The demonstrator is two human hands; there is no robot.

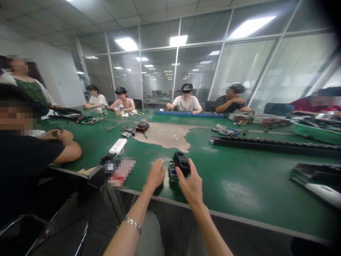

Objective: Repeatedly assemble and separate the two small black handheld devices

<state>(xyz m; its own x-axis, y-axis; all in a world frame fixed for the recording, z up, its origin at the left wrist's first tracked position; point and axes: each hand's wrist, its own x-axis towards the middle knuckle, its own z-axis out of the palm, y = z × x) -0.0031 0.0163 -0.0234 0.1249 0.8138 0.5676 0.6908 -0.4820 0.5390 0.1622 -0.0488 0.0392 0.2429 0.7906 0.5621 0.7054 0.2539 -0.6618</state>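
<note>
My right hand (192, 185) is closed round a small black box-shaped part (181, 163), held just above the table's near edge. Right under it lies a small green circuit board (172, 172) on the green table mat (229, 170). My left hand (156, 175) rests beside the board on its left, fingers curled loosely on the mat, holding nothing that I can see. A silver bracelet sits on my left wrist.
A white power bank (118, 146) with a cable lies to the left. A long black rail (274, 145) crosses the table on the right. A worn bare patch (167, 135) marks the table's middle. Several people sit around, one close at my left (32, 149).
</note>
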